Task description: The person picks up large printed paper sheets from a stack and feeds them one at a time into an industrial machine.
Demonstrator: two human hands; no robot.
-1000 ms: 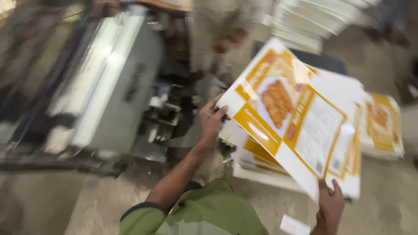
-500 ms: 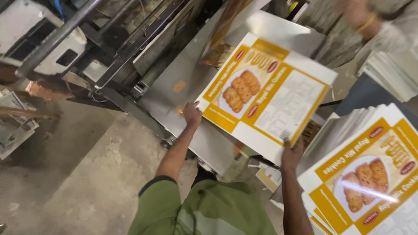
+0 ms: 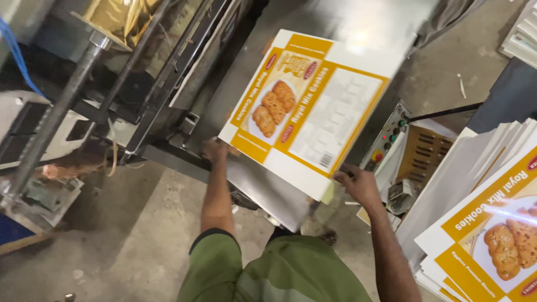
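Observation:
A flat printed carton sheet, white and yellow with a picture of cookies, lies tilted over the shiny metal feed table of a machine. My left hand grips the sheet's lower left corner from beneath. My right hand holds its lower right edge. Both forearms reach up from my green sleeves.
A stack of the same printed sheets stands at the right. A control panel with coloured buttons sits beside the metal table. Machine rollers and a steel bar fill the upper left. A roll of gold foil lies at the top. Concrete floor below.
I have carried the sheet from the stack at the right over to the machine's metal table. My view has turned toward the machine and the sheet sits further onto the table.

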